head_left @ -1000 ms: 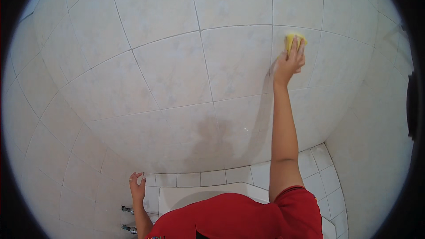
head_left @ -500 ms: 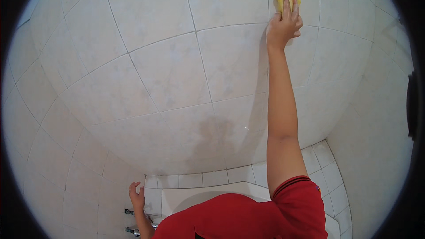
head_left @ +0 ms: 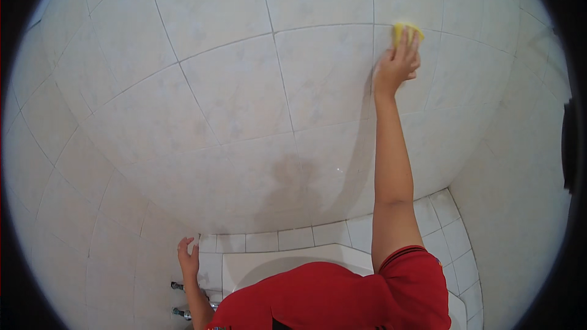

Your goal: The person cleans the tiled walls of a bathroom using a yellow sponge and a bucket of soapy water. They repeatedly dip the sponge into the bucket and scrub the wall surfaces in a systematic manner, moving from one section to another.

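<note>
With my right arm stretched forward and up, my right hand [head_left: 397, 68] presses a yellow sponge [head_left: 400, 32] against the tiled wall [head_left: 330, 79]. The fingers lie over the sponge, which covers a stretch of the horizontal joint between two tiles. My left hand [head_left: 189, 259] hangs at the lower left near the side wall, its fingers loosely bent and apart, holding nothing. It is closest to the metal taps [head_left: 181, 312] that stick out of that wall.
Below the wall runs a ledge of small white tiles [head_left: 296, 237] along the rim of a white bathtub [head_left: 244, 264], partly hidden by my body in a red shirt. Tiled side walls close in at left and right. A dark object [head_left: 568, 146] sits at the far right edge.
My right hand has slid the sponge down the wall and slightly right, from the upper tile onto the joint below it. My left hand has risen slightly in the picture and stays empty.
</note>
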